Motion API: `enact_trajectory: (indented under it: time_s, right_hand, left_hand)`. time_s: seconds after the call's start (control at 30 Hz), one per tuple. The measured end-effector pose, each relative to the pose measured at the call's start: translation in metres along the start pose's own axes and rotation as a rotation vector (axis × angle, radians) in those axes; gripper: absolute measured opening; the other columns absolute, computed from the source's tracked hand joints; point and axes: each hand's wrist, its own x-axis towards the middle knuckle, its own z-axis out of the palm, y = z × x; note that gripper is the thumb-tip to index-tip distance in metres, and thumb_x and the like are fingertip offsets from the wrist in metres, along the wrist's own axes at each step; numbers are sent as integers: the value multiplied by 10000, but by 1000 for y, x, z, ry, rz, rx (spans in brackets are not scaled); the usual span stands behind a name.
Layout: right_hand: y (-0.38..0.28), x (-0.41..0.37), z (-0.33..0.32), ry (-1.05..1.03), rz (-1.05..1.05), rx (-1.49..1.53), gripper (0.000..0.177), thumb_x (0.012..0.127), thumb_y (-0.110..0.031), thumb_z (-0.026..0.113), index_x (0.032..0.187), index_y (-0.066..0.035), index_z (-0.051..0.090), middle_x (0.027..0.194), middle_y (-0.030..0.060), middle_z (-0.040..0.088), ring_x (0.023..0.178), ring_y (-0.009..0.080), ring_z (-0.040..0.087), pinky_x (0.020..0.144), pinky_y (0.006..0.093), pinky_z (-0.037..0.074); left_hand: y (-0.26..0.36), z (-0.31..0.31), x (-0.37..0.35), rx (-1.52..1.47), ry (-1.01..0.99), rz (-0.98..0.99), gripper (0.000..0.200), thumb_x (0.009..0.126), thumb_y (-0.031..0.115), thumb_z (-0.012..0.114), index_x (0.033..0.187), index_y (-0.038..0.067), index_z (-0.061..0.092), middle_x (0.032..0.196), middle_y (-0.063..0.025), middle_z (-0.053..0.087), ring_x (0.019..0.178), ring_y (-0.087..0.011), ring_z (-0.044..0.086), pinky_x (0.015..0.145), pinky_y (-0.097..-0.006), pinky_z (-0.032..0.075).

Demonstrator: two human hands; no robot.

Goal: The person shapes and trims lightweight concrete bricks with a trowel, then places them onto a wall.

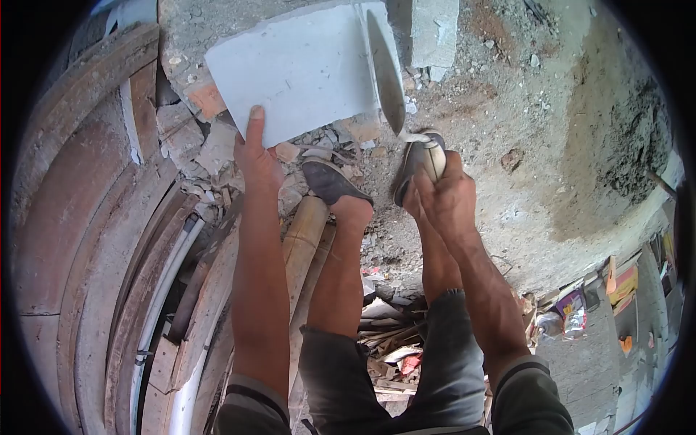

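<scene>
A pale grey lightweight concrete block (304,69) lies at the top of the head view, its broad face toward me. My left hand (259,156) grips its near left corner, thumb on the face and the fingers hidden behind. In my right hand (449,192) is a trowel (388,80), the fingers wrapped round its light handle. The trowel's narrow-looking blade is seen nearly edge-on and points away from me. It overlaps the block's right end, where a thin line runs down the face beside the blade.
My feet in dark shoes (335,181) stand on rubble just below the block. Planks and pipes (163,290) are stacked on the left, with a bamboo pole (304,232) beside my leg. Another block piece (433,32) lies at top right. Wood scraps and litter (573,315) lie lower right.
</scene>
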Motion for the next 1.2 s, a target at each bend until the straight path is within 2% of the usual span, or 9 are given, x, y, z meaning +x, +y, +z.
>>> enact_trajectory:
  time_s: [0.1,0.17,0.23,0.43,0.57,0.77,0.97,1.1,1.2]
  right_hand:
    - [-14,-18,-5,159,36,428,369,924,-324,644,1045,2,522,772,271,679,725,469,678,669,537,539]
    - [3,-12,21,296,31,403,360,922,-312,648,1057,-3,521,757,267,677,708,472,674,665,536,541]
    - [15,-1,21,69,96,-42,374,906,-267,683,1113,-2,520,743,246,677,689,459,678,636,502,545]
    - [-15,-24,3,364,-13,613,370,903,-240,688,1114,10,515,751,210,675,663,413,685,612,438,558]
    - [31,0,40,38,-24,49,409,889,-258,719,1111,18,513,772,223,681,704,420,692,631,458,554]
    - [3,-16,29,425,-34,575,391,881,-252,723,1115,-8,526,770,240,677,716,446,681,646,489,546]
    - [16,-7,21,93,-51,148,387,903,-274,712,1105,4,534,795,233,689,704,385,709,643,437,559]
    - [15,-14,38,435,-54,543,363,898,-291,680,1038,0,515,799,281,666,746,476,665,632,517,537]
    - [33,-3,34,62,-14,46,434,906,-318,687,1127,21,529,800,282,667,754,483,661,638,490,543]
  left_hand:
    - [0,-6,-1,2,-1,-43,640,875,378,738,1376,53,508,1287,-63,593,1193,-201,566,998,-380,466]
    - [0,-6,-3,-13,-24,-36,634,875,385,735,1373,62,513,1285,-59,594,1192,-200,566,996,-375,465]
    - [1,3,-4,-41,-62,-15,628,875,391,733,1369,70,518,1282,-55,595,1190,-198,566,995,-370,464]
    - [-2,-4,1,59,14,-47,614,884,432,710,1363,93,528,1262,-32,607,1167,-184,576,946,-362,469]
    - [1,4,-4,-4,-67,-12,589,885,437,710,1340,102,542,1243,-21,610,1135,-165,580,897,-342,465]
    - [-2,-4,2,75,30,-46,569,877,445,716,1309,109,558,1197,-4,615,1051,-152,582,823,-323,449]
    - [2,6,8,38,13,13,601,839,452,756,1257,72,552,1102,-19,633,933,-130,587,698,-302,423]
    - [-1,-3,4,85,56,-46,597,865,456,724,1319,108,557,1137,11,632,950,-136,589,716,-306,432]
    - [-1,3,3,78,37,-16,581,854,458,737,1278,96,576,1087,1,632,888,-131,582,678,-294,423]
